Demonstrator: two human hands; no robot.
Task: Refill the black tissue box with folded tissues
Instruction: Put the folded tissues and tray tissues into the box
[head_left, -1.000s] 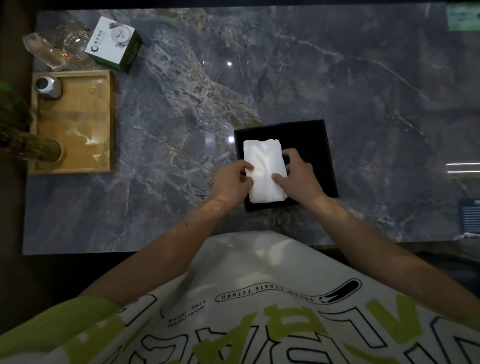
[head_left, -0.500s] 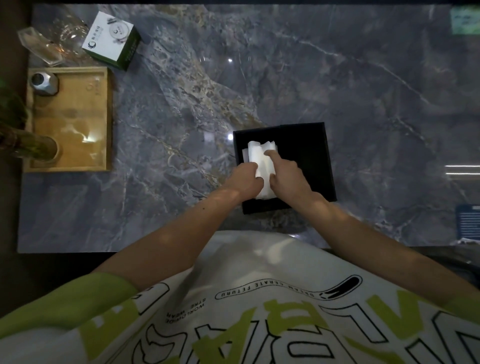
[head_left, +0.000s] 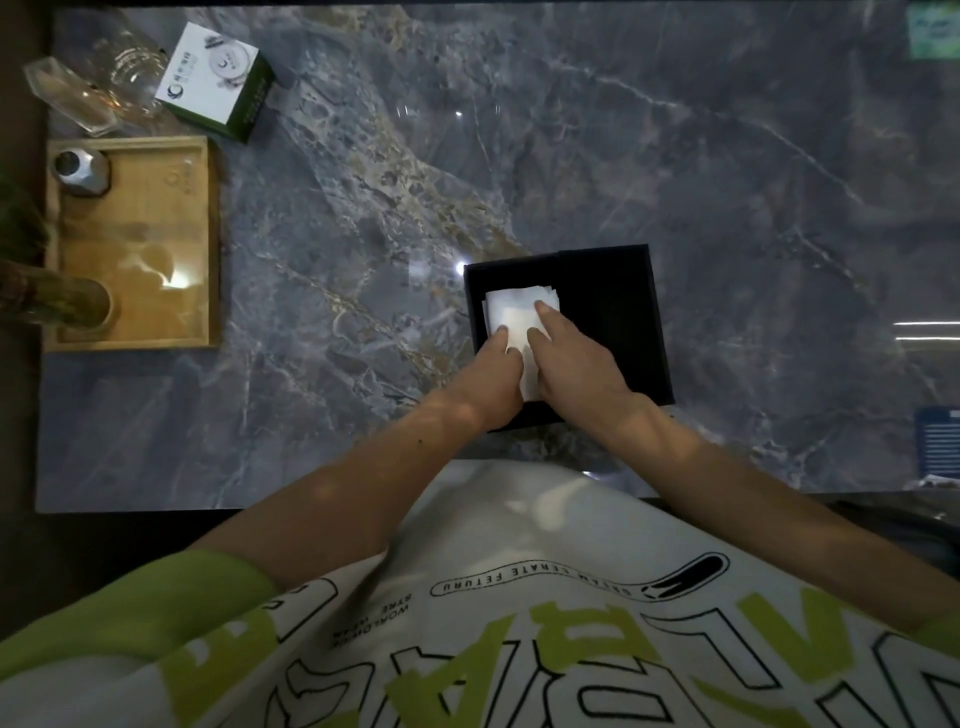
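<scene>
The black tissue box (head_left: 613, 332) stands open near the table's front edge, right of centre. A stack of folded white tissues (head_left: 511, 312) lies inside its left half. My left hand (head_left: 493, 371) rests on the stack's near left part, fingers pressing down. Beside it my right hand (head_left: 576, 358) lies flat on the stack, its fingers stretched toward the far edge of the tissues. The near end of the stack is hidden under both hands. The box's right half looks dark and I cannot see what is in it.
A wooden tray (head_left: 135, 244) at the left holds a small metal cup (head_left: 80, 171) and a green glass vessel (head_left: 57, 306). Behind it stand a white and green carton (head_left: 215, 78) and clear glassware (head_left: 78, 93). The grey marble table (head_left: 727, 156) extends far and right.
The tissue stack went from resting above the box, held at its sides, down into the left half. Both hands moved on top of it and press it flat.
</scene>
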